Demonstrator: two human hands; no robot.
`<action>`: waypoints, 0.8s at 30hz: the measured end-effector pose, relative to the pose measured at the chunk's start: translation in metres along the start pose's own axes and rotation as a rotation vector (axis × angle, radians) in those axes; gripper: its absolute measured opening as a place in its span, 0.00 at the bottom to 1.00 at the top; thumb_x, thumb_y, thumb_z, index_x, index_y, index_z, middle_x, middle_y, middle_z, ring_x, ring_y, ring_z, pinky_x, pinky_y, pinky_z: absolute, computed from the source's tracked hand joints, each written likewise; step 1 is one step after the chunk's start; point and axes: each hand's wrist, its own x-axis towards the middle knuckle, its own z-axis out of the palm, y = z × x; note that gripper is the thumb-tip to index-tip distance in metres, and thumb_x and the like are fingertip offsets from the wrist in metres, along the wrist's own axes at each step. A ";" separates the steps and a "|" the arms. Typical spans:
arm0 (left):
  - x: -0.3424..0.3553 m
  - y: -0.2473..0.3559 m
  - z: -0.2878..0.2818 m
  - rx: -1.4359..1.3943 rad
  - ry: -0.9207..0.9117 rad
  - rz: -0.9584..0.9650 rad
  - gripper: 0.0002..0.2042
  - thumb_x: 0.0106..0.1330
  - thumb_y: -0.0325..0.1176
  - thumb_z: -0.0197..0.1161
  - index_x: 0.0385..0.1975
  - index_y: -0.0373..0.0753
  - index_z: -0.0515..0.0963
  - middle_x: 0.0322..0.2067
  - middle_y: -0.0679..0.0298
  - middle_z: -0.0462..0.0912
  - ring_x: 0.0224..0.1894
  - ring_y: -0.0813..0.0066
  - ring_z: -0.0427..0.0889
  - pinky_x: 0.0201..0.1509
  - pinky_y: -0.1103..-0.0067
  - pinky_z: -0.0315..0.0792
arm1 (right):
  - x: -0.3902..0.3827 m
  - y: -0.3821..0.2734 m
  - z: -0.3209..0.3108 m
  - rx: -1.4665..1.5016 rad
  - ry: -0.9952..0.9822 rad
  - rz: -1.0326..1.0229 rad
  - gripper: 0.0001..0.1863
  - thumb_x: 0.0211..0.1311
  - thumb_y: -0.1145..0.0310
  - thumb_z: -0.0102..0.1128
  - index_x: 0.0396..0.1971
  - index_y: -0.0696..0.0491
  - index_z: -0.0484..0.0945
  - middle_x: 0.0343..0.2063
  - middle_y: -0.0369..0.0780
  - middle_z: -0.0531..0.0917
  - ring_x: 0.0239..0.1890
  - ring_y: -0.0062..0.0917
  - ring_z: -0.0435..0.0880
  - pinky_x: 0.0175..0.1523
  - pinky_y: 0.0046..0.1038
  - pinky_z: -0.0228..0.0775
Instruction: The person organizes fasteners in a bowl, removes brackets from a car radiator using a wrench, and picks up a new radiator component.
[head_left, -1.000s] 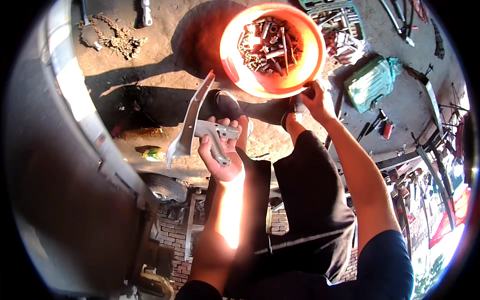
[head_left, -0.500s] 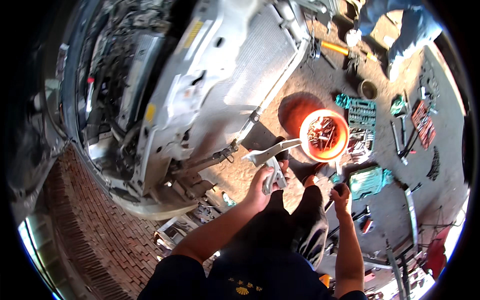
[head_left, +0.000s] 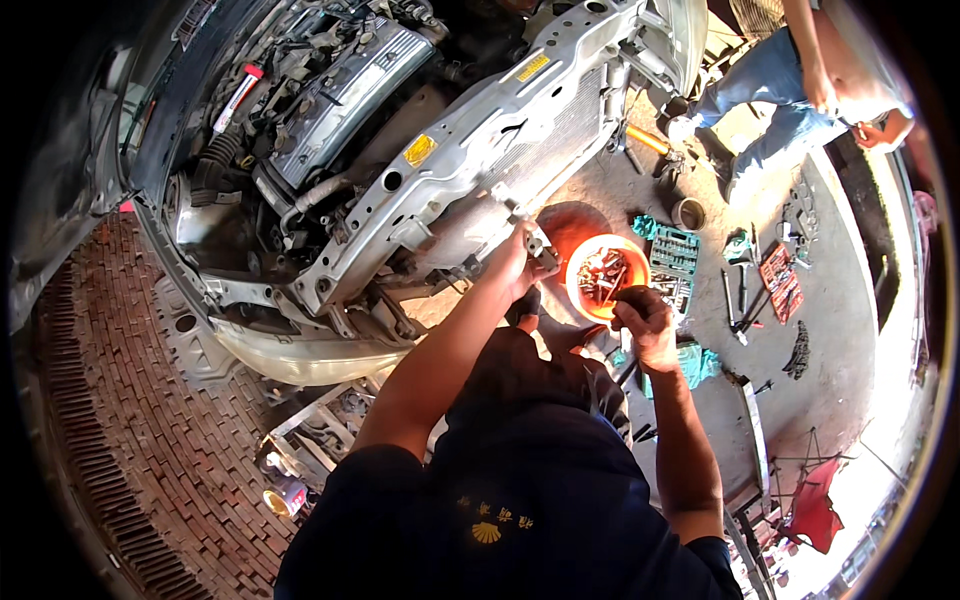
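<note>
My left hand (head_left: 512,262) grips a grey metal bracket (head_left: 532,242), raised beside the front panel (head_left: 455,150) of a car with its engine (head_left: 330,105) exposed. Just right of that, an orange bucket (head_left: 575,280) holds a heap of bolts and small metal parts (head_left: 603,270). My right hand (head_left: 650,330) is at the bucket's lower right rim with fingers curled together; what is between them, if anything, I cannot make out.
Another person (head_left: 770,85) in jeans is at upper right, hands apart from mine. Socket cases (head_left: 678,255), a red tool case (head_left: 780,280), a yellow-handled tool (head_left: 648,138) and a metal can (head_left: 688,213) lie around. Brick paving (head_left: 160,420) is at left.
The view has swung to show the engine and the other person. My left hand has lifted the bracket toward the car's front; my right hand has moved up to the bucket.
</note>
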 end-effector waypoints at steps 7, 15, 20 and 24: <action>0.030 0.024 0.028 0.006 -0.048 -0.023 0.21 0.70 0.52 0.56 0.47 0.39 0.72 0.34 0.53 0.83 0.35 0.56 0.87 0.46 0.59 0.85 | -0.013 -0.008 0.019 -0.043 -0.003 -0.002 0.10 0.68 0.74 0.61 0.45 0.62 0.80 0.29 0.37 0.84 0.30 0.18 0.84 0.39 0.23 0.77; 0.039 0.048 0.022 -0.027 -0.001 0.127 0.17 0.72 0.51 0.55 0.43 0.42 0.73 0.31 0.59 0.82 0.35 0.61 0.86 0.43 0.62 0.84 | 0.008 -0.030 0.031 -0.110 0.029 -0.095 0.13 0.69 0.71 0.61 0.46 0.64 0.81 0.33 0.41 0.86 0.34 0.21 0.86 0.42 0.24 0.79; 0.039 0.058 0.016 -0.015 0.022 0.134 0.18 0.69 0.47 0.61 0.41 0.37 0.70 0.33 0.55 0.81 0.31 0.59 0.85 0.40 0.63 0.85 | 0.045 -0.064 0.063 -0.397 0.012 -0.251 0.13 0.68 0.68 0.63 0.45 0.62 0.82 0.33 0.42 0.87 0.33 0.23 0.86 0.41 0.26 0.78; 0.037 0.057 0.026 0.003 0.094 0.159 0.16 0.70 0.46 0.61 0.39 0.38 0.71 0.31 0.58 0.81 0.28 0.65 0.84 0.37 0.68 0.83 | 0.087 -0.084 0.102 -0.383 0.046 -0.408 0.12 0.68 0.70 0.65 0.45 0.62 0.83 0.37 0.45 0.88 0.38 0.22 0.86 0.47 0.26 0.78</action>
